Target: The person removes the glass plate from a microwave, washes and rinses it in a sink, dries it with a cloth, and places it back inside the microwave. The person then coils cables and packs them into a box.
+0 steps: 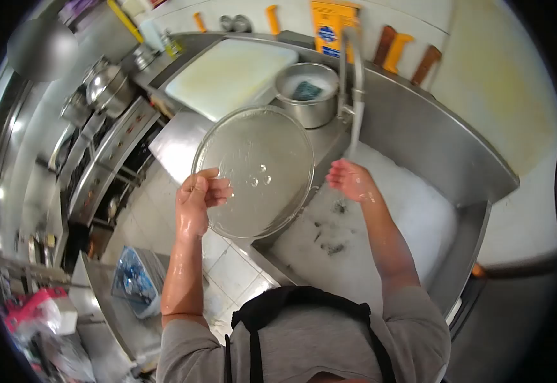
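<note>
My left hand (202, 198) grips the left edge of a large, round, see-through tray (253, 172) with a raised rim. The tray is wet, with a few patches of suds on its face, and is held up beside the sink. Apart from the tray, my right hand (352, 181) is over the sink just below the faucet (357, 96), its fingers loosely bent and holding nothing. White foam fills much of the metal sink (412, 121), and some dark bits (333, 246) show in the foam. Both forearms are wet.
A metal pot (307, 115) with suds and a green scouring pad (306, 90) stands behind the tray. Beside it lies a white cutting board (234, 73). Knives (396, 52) hang on the wall. At left are a stove (116, 137) and a plastic-lined bin (139, 281).
</note>
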Motion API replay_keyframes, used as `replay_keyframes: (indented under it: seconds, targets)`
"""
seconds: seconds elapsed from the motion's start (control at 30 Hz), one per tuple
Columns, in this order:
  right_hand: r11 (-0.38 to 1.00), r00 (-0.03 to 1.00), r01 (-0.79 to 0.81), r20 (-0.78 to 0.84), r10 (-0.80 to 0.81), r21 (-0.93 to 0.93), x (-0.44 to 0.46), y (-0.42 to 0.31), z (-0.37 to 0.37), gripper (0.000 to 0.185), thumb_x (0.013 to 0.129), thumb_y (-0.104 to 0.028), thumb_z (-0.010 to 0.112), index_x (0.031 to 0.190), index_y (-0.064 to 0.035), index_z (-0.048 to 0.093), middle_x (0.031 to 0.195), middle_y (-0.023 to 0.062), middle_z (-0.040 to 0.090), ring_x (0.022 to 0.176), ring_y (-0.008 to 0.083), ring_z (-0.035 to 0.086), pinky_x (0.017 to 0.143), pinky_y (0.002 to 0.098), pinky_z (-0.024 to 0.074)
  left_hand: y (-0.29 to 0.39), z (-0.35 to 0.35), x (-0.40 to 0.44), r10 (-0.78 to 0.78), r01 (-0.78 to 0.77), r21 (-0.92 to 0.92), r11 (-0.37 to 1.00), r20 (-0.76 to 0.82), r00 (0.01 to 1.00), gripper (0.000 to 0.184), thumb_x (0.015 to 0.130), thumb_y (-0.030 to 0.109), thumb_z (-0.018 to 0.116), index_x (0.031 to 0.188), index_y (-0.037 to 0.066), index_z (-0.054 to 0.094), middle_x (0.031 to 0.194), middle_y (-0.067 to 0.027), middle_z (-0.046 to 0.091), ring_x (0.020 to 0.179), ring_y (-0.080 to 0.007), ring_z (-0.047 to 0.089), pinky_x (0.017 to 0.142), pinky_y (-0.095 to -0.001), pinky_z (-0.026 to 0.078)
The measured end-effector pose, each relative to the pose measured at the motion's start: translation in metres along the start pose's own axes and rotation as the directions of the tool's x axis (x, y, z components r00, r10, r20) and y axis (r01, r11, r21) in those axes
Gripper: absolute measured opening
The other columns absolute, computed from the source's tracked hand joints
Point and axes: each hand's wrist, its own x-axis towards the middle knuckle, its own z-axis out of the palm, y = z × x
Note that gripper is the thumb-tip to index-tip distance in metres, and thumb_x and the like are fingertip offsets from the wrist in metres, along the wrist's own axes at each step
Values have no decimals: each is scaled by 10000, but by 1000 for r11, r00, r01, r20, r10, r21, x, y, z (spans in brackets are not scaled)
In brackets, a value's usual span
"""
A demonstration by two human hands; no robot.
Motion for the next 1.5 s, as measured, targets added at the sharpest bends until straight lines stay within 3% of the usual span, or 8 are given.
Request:
replay_keyframes:
  seconds: [0.43, 0.6, 0.7, 0.77, 0.87, 1.13, 1.33, 1.5]
  targets:
    - [911, 961, 276, -83, -263, 307, 48, -1, 36, 212, 855, -216, 423, 778, -74, 560, 788, 52, 597, 774, 185, 564, 701, 290, 460, -5, -183, -160, 45, -189, -241, 952, -501, 864, 354, 858, 304, 441, 1028, -2, 492, 838, -138, 600, 706, -217, 604, 610, -297, 478]
    - [923, 844, -215, 536, 12, 318, 31, 147, 205, 225, 850, -226, 441, 850, -55, 587, 852, 76, 605, 814, 208, 571, 721, 331, 456, -45, -249, -296, 10, -307, -343, 888, -653, 757, 441, 809, 380, 504, 1044, 8, 462, 862, -147, 587, 718, -224, 599, 609, -311, 483]
    - [884, 574, -467, 766, 290, 16, -64, 283, 344, 261, 848, -258, 436, 875, -44, 583, 896, 92, 602, 845, 217, 571, 737, 350, 455, -57, -275, -396, 19, -394, -318, 862, -757, 653, 425, 817, 379, 495, 1037, 16, 469, 853, -143, 591, 717, -226, 599, 609, -312, 488]
    - [928, 406, 73, 861, 306, -364, -142, 370, 414, 299, 849, -273, 439, 955, -26, 571, 955, 123, 592, 915, 251, 556, 809, 353, 421, -60, -288, -467, 12, -414, -264, 871, -832, 555, 418, 825, 379, 485, 1043, 23, 468, 854, -138, 587, 723, -226, 596, 612, -308, 485]
    - [-103, 24, 995, 997, 78, -16, -299, 554, 495, 617, 812, -407, 451, 1249, 6, 313, 1326, 218, 227, 1228, 399, 184, 978, 520, 148, -56, -299, -612, -9, -449, -168, 877, -942, 335, 378, 849, 351, 452, 1041, 26, 464, 855, -133, 570, 710, -230, 582, 622, -316, 479]
    - [655, -828, 550, 439, 348, 519, -519, 701, 481, 697, 750, -409, 512, 1296, -63, 251, 1372, 156, 150, 1268, 344, 106, 977, 552, 94, -49, -316, -866, -86, -551, 177, 816, -904, -418, 309, 896, 251, 340, 1069, 7, 419, 839, -127, 531, 691, -196, 561, 606, -286, 487]
    - [555, -400, 805, 884, 244, 211, -559, 888, 514, 615, 779, -351, 526, 1274, -81, 281, 1292, 190, 292, 1156, 309, 344, 944, 444, 268, -60, -334, -1013, -62, -457, 353, 816, -733, -677, 316, 897, 260, 345, 1070, 5, 410, 839, -129, 534, 710, -205, 567, 595, -275, 482]
    - [147, -344, -115, 178, 922, -982, -660, 1000, 591, 387, 804, -418, 515, 1003, -95, 440, 826, 73, 538, 638, 169, 545, 563, 279, 426, -71, -385, -1105, 77, -225, 338, 914, -688, -722, 301, 894, 271, 354, 1037, 20, 439, 851, -129, 566, 719, -214, 581, 611, -291, 481]
